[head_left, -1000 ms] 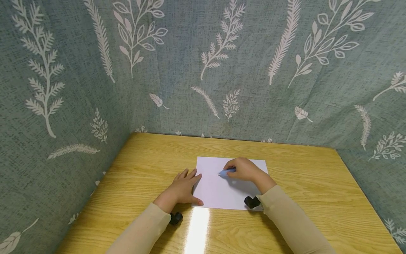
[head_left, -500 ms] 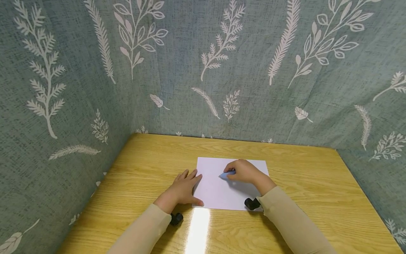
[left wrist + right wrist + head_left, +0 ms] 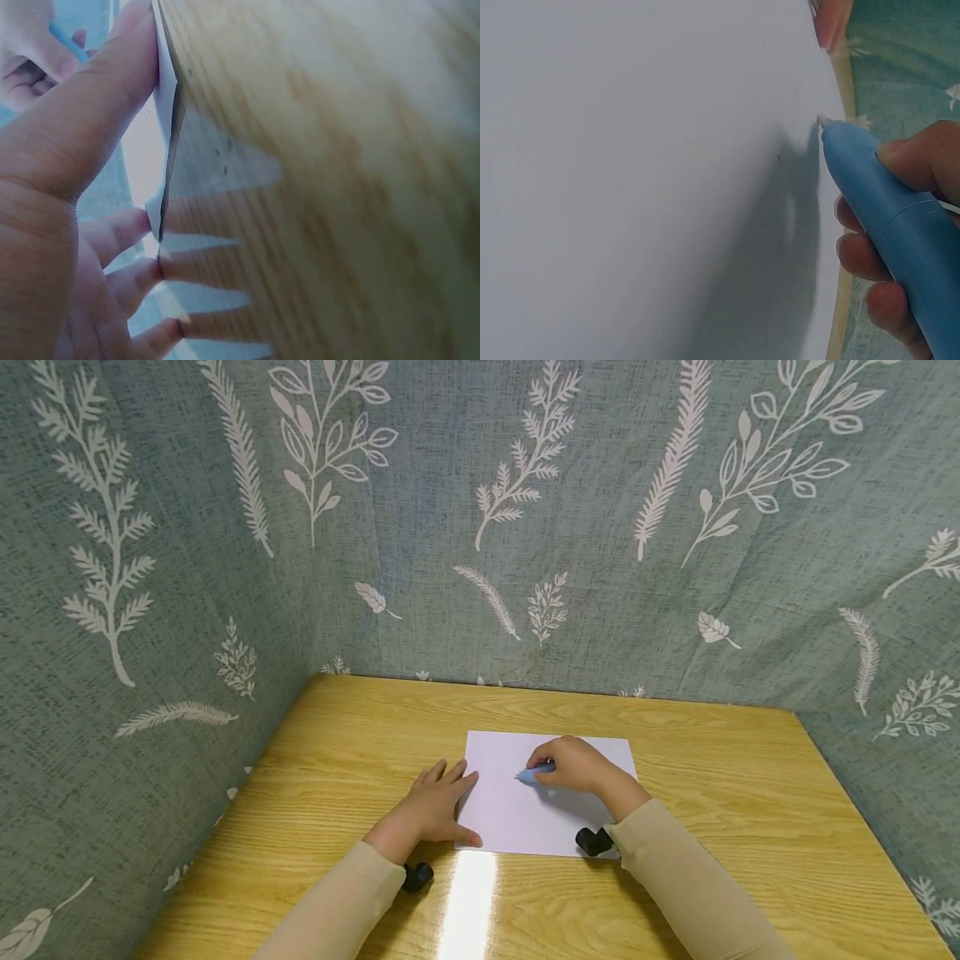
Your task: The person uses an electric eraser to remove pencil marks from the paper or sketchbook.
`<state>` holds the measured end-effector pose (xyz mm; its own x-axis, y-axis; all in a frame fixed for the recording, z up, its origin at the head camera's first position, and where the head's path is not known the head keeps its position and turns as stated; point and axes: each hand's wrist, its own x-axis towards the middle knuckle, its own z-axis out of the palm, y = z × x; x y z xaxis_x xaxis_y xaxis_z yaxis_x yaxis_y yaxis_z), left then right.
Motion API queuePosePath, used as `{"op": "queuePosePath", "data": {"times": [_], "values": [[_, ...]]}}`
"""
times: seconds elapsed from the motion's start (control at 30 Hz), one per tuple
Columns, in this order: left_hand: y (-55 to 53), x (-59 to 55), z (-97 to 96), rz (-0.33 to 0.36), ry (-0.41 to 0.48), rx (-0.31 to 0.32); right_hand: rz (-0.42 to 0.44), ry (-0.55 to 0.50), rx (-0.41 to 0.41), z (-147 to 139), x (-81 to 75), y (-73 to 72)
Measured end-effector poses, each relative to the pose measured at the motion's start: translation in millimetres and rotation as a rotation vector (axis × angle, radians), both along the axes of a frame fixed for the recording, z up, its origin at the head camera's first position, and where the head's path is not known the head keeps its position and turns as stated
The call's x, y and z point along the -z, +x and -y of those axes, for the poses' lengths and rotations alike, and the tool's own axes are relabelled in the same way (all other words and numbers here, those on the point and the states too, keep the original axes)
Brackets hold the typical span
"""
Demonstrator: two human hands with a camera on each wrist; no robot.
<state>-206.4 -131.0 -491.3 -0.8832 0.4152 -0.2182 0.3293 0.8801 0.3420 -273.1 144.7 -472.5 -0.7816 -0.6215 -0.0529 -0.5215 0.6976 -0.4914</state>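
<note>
A white sheet of paper [image 3: 517, 822] lies on the wooden table. My left hand [image 3: 433, 807] rests spread at its left edge, fingers fairly straight, with the thumb and fingertips over the margin. In the left wrist view, that paper edge [image 3: 166, 82] lifts slightly beside the thumb [image 3: 97, 94]. My right hand [image 3: 581, 767] pinches a thick light-blue pen-shaped tool [image 3: 889, 206] with a narrow whitish tip; its exact kind is unclear. Tilted to the left, the tip is at or just over the paper; contact cannot be told. Faint small marks show near the tip in the right wrist view.
The wooden table [image 3: 360, 727] extends around the paper, with a bright glare strip in front. Leaf-patterned grey-green cloth [image 3: 420, 527] stands behind and at both sides. Black wrist-worn devices sit by both cuffs, the right one [image 3: 592, 842] over the paper's near edge.
The blue tool's tip has shifted very slightly toward the near side and left in small motions, still in my right hand. My left hand stays in place on the paper.
</note>
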Motion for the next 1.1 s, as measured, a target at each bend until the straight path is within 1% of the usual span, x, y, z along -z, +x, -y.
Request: {"op": "queuePosePath", "data": {"times": [0.2,0.5,0.7,1.1], "values": [[-0.5,0.4,0.0,0.0,-0.003,0.002,-0.009,0.013,-0.002,1.7,-1.3,1.2],[-0.7,0.9,-0.2,-0.004,-0.003,0.001,-0.04,0.022,-0.014,2.4,-0.2,0.4],[-1.2,1.6,0.2,-0.003,-0.009,0.004,-0.044,0.021,-0.012,2.9,1.2,0.3],[0.8,-3.2,-1.0,0.01,0.003,-0.002,-0.044,0.012,-0.003,2.0,0.9,1.0]]}}
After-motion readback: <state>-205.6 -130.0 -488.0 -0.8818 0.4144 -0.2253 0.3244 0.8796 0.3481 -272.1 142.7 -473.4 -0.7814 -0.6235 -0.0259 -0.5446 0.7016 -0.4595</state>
